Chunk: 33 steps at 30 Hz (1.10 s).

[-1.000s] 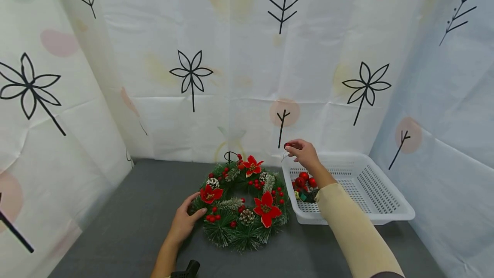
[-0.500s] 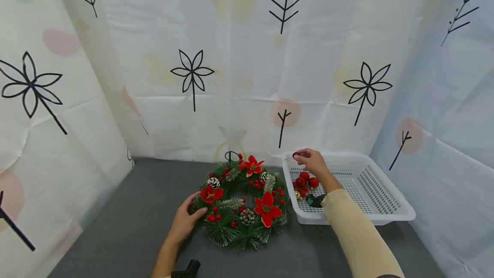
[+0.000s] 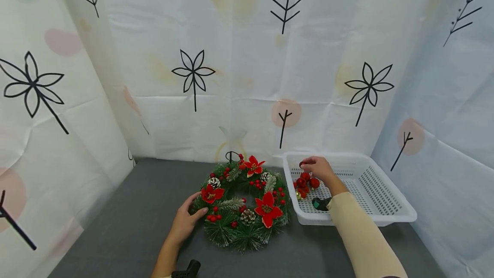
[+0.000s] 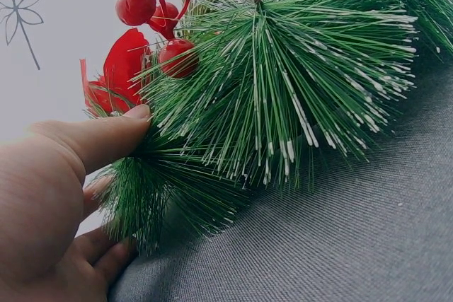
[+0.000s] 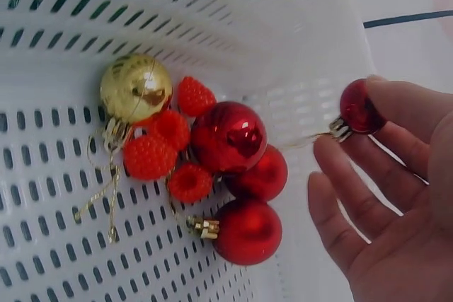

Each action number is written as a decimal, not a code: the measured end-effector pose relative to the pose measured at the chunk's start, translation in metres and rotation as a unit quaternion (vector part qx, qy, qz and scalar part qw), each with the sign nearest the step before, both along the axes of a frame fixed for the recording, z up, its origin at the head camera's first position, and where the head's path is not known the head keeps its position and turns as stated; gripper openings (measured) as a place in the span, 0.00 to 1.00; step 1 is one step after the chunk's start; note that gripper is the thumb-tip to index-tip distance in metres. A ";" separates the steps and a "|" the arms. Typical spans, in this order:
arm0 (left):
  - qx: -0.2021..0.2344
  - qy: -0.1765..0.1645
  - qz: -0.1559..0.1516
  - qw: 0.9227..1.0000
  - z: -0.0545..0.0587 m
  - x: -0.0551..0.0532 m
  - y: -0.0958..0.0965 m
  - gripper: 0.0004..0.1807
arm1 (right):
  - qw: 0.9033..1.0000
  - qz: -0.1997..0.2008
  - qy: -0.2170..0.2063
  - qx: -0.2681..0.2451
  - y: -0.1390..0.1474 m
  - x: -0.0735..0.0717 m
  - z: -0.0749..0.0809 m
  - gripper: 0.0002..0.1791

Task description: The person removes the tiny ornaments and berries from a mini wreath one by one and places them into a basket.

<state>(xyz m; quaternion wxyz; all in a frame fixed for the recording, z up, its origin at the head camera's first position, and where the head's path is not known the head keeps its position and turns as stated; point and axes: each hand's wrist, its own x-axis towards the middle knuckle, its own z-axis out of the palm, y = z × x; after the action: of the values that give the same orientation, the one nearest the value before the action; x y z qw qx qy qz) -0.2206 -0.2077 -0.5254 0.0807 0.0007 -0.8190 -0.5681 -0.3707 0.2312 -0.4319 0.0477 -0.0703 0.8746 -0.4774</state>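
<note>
A green wreath (image 3: 221, 238) with red poinsettias, berries and pinecones lies on the table. My left hand (image 3: 183, 223) grips its left side; in the left wrist view the thumb presses on the pine needles (image 4: 283, 83) while the fingers reach underneath. Over the far left part of a white basket (image 3: 386, 216), my right hand (image 3: 318, 167) pinches a small shiny red bauble (image 5: 362, 107) with a metal cap and gold string. Below it in the basket, a gold bauble (image 5: 136, 88), several red baubles (image 5: 248, 231) and red raspberry-like pieces (image 5: 150, 157) lie in a cluster.
A dark green and black object (image 3: 320, 203) sits in the basket near the right forearm. The grey table (image 3: 127, 222) is enclosed by printed white curtains (image 3: 247, 76). A black strap-like piece (image 3: 187, 269) shows at the left wrist.
My right hand has moved right and down with the red bauble, from above the basket's far left corner to inside its rim. My left hand stays on the wreath.
</note>
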 end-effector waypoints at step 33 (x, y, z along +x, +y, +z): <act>-0.002 0.000 -0.001 1.000 0.000 0.000 0.001 0.35 | 0.990 0.007 -0.082 0.111 0.017 0.000 -0.008 0.15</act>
<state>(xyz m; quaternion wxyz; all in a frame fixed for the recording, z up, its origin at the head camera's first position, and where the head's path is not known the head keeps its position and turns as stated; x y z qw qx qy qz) -0.2207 -0.2068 -0.5253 0.0801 -0.0006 -0.8203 -0.5663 -0.3710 0.2485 -0.4396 0.1302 -0.0307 0.9146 -0.3815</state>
